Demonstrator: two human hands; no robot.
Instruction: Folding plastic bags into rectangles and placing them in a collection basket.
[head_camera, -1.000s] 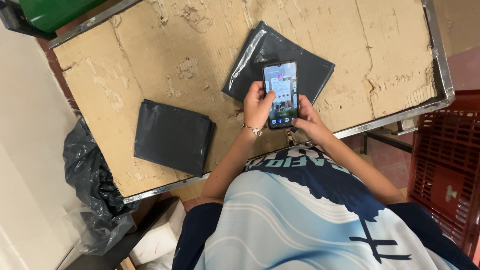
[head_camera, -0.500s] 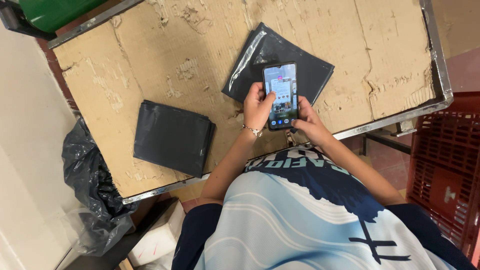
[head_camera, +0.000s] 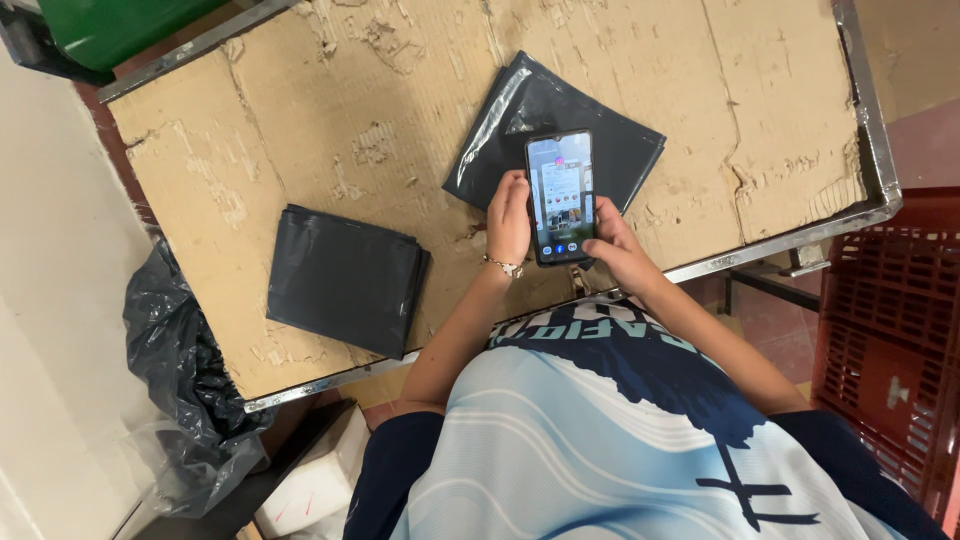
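A dark smartphone (head_camera: 561, 196) with a lit screen is held upright over the table's near edge. My left hand (head_camera: 507, 220) grips its left side, a thin bracelet on the wrist. My right hand (head_camera: 612, 245) supports its right side and bottom, thumb near the screen. Behind the phone lies a flat stack of dark grey plastic bags (head_camera: 560, 125). A second stack of folded dark bags (head_camera: 345, 278) rests to the left, apart from both hands.
The table is covered in worn cardboard (head_camera: 300, 120) with a metal rim (head_camera: 770, 250). A red plastic crate (head_camera: 890, 340) stands at right. A black rubbish bag (head_camera: 180, 370) hangs at left, a white box (head_camera: 315, 485) under it. A green container (head_camera: 110, 25) sits at the far corner.
The phone's screen content has changed to another view. Both hands and the phone stay in nearly the same place.
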